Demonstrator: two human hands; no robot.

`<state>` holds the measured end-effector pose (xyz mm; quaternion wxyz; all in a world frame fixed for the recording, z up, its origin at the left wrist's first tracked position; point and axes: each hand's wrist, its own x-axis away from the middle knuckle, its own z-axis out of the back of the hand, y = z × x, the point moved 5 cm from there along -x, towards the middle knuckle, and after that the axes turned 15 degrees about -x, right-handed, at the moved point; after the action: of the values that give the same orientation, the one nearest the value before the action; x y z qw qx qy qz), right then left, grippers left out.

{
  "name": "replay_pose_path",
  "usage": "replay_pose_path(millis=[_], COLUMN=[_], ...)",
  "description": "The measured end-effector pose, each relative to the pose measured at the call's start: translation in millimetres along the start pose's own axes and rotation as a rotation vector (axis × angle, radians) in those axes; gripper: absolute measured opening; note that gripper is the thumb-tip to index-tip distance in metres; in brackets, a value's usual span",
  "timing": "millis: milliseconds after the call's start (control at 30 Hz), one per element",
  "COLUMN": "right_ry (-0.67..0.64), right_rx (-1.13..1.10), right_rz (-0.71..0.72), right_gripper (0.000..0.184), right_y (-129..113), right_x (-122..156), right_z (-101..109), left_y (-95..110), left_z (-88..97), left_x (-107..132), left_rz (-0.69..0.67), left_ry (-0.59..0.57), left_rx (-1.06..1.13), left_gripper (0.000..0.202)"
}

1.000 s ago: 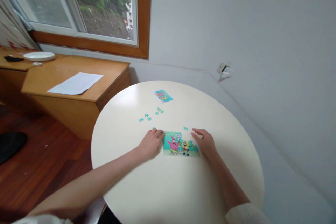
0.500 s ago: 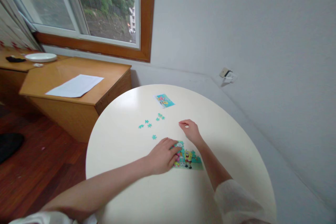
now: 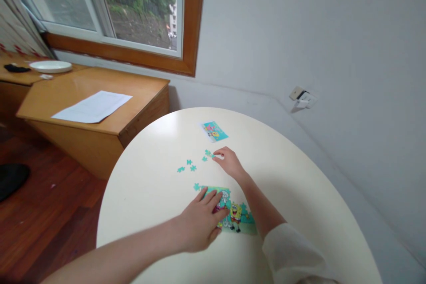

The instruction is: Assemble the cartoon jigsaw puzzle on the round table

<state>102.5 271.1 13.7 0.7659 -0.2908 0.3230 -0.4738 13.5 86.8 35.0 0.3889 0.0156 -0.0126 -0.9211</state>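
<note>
A partly built cartoon jigsaw (image 3: 238, 219) lies on the round cream table (image 3: 159, 213). My left hand (image 3: 199, 219) rests flat on the jigsaw's left part, fingers spread. My right hand (image 3: 228, 162) reaches farther out, its fingertips pinching at a small cluster of teal pieces (image 3: 208, 155). Whether a piece is in the pinch I cannot make out. More loose teal pieces (image 3: 187, 166) lie to the left, and one (image 3: 196, 186) sits by the jigsaw's top left corner. A small picture card (image 3: 214, 131) lies near the table's far edge.
A wooden cabinet (image 3: 93, 128) stands left of the table, with a white sheet of paper (image 3: 91, 105) on top. A white plate (image 3: 50, 66) sits on a counter beyond. A window fills the wall at top left. A wall socket (image 3: 301, 95) is at right.
My right hand left the jigsaw's right edge and moved up and left to the cluster of loose pieces. My left hand slid from the left edge onto the jigsaw. The camera shifted.
</note>
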Motion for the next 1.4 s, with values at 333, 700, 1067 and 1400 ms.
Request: replay_pose_path(millis=[333,700,1067,1400], right_ry=[-0.050,-0.050,-0.052,0.068], right_rx=[-0.028,0.029,0.067,-0.181], right_rz=[-0.027,-0.083,-0.060,-0.111], right_gripper=[0.018,0.010,0.010,0.011], right_y=[-1,-5,-1,15], right_x=[-2,0,5,15], right_z=[1,5,14,21], left_y=[-1,-8,-30,-68], left_z=[5.8,6.8,8.5,23.9], left_x=[-2,-10,-14,-9], left_rz=[0.039,0.082,0.249,0.477], left_ry=[0.022,0.107,0.164,0.316], left_rx=[-0.007,0.026,0.089,0.144], left_gripper=[0.037,0.028,0.029,0.028])
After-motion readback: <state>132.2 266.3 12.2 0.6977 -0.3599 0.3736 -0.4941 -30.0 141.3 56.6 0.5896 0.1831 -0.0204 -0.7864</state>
